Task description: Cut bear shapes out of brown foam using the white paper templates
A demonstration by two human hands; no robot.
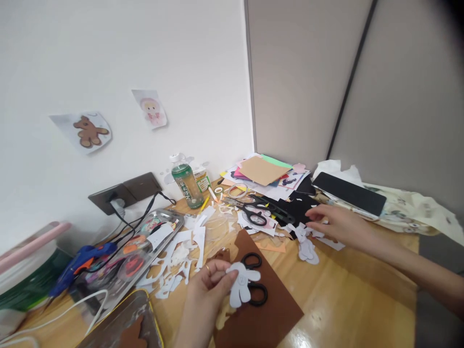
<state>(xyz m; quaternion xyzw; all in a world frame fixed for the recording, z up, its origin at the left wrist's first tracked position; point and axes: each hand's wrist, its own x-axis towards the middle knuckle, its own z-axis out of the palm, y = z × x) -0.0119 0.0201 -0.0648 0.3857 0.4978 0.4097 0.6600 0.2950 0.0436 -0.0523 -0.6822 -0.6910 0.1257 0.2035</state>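
My left hand (pixel 212 280) is closed, pinching a white paper cutout (pixel 242 285) shaped like a small figure, held above a brown sheet (pixel 270 314). Black-handled scissors (pixel 256 278) lie on that sheet just behind the cutout. My right hand (pixel 335 223) reaches out to the right over the wooden table (pixel 344 295), fingers stretched toward white paper scraps (pixel 306 246) and black paper (pixel 300 205); it holds nothing I can see.
A second pair of scissors (pixel 259 212) lies among the scraps. A stack of coloured paper (pixel 264 171), a green bottle (pixel 186 181), a metal tray (pixel 152 241), a blue glue gun (pixel 81 263) and a black tablet (pixel 348 193) crowd the table. Wall and partition stand close behind.
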